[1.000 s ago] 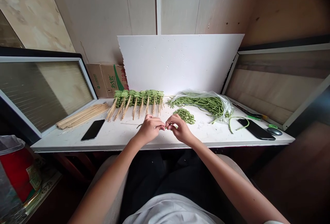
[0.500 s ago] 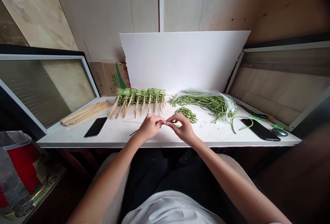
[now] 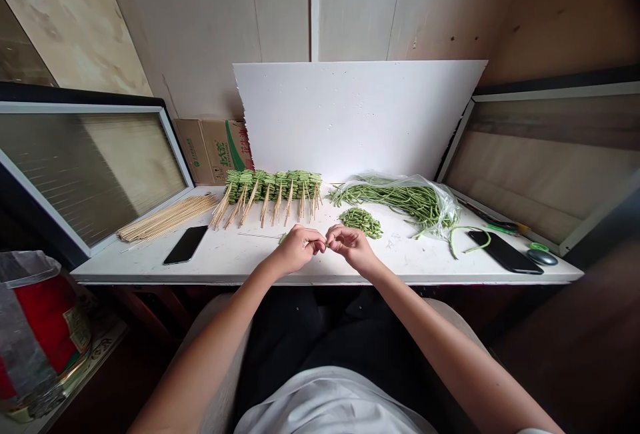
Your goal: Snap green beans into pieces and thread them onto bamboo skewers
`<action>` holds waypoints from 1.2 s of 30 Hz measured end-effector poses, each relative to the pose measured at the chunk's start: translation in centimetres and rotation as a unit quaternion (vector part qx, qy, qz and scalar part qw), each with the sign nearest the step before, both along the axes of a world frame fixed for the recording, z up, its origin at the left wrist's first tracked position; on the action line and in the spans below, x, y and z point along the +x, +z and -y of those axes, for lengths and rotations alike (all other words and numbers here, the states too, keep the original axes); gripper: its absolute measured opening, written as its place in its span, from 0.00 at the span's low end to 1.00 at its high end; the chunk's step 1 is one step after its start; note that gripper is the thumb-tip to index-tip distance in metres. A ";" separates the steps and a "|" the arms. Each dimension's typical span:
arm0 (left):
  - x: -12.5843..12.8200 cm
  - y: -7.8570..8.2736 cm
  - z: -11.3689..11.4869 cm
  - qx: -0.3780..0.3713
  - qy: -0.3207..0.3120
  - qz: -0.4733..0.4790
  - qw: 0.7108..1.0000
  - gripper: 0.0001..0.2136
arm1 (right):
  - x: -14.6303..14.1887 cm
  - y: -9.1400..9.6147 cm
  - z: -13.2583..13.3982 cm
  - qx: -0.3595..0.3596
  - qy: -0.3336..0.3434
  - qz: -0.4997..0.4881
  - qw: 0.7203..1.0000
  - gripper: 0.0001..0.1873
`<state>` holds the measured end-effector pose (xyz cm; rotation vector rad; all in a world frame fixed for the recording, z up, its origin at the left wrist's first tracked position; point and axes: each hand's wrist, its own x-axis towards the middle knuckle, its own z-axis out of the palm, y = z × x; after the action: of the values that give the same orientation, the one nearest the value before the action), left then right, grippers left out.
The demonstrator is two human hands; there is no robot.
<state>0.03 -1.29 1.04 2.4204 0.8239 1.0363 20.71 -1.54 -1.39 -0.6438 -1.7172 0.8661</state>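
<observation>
My left hand [image 3: 299, 249] and my right hand [image 3: 354, 247] meet over the front of the white table, both closed in a pinch. Between their fingertips is a thin bit of long green bean [image 3: 327, 245], mostly hidden by the fingers. A green tip shows just left of my left hand; whether it belongs to the same bean I cannot tell. Right behind my right hand lies a heap of short cut bean pieces [image 3: 361, 221]. Further back, long green beans [image 3: 400, 199] spill from a clear plastic bag [image 3: 447, 206].
Skewered bean bundles [image 3: 273, 184] line the back left, sticks pointing forward. Loose bamboo sticks [image 3: 167, 219] and a phone [image 3: 186, 245] lie left. Another phone [image 3: 505, 252], crossed by a bean, and a mouse [image 3: 543, 257] are right. A white board [image 3: 360, 117] stands behind.
The bean length that stuck out to the lower left of my left hand no longer shows there. My fingertips have shifted slightly, still pinched close together.
</observation>
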 end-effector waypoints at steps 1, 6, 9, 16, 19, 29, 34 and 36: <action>-0.1 0.1 0.0 -0.009 -0.004 0.010 1.000 0.13 | -0.1 0.0 0.1 -0.026 0.015 -0.016 0.999 0.18; -0.9 0.7 0.0 -0.069 0.018 0.057 0.996 0.13 | 1.1 0.2 -0.8 -0.052 -0.045 -0.031 0.997 0.18; -1.4 0.6 -0.3 -0.086 0.040 0.050 0.994 0.15 | 3.3 -0.7 -2.7 0.047 -0.159 0.074 0.983 0.20; -1.4 -0.4 -0.9 -0.070 0.050 0.016 0.996 0.16 | 6.2 -5.5 -6.0 0.159 -0.231 0.278 0.918 0.21; -1.4 -0.3 -0.9 -0.069 0.053 0.009 0.996 0.15 | 6.2 -6.2 -6.0 0.156 -0.230 0.303 0.912 0.17; -1.2 -0.2 -1.0 -0.038 0.075 0.006 0.996 0.12 | 6.1 -4.6 -5.5 0.135 -0.215 0.298 0.920 0.27; -1.5 -0.3 -1.2 -0.042 0.083 -0.004 0.996 0.13 | 7.3 -1.6 -4.3 0.059 -0.075 0.362 0.927 0.20; -1.6 -0.4 -1.3 -0.054 0.083 -0.004 0.995 0.13 | 7.7 -0.5 -3.8 -0.020 -0.026 0.420 0.907 0.18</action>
<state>-1.57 0.02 0.61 2.2989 1.0712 1.0144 28.41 2.22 -1.88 -1.2024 -2.4282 0.6110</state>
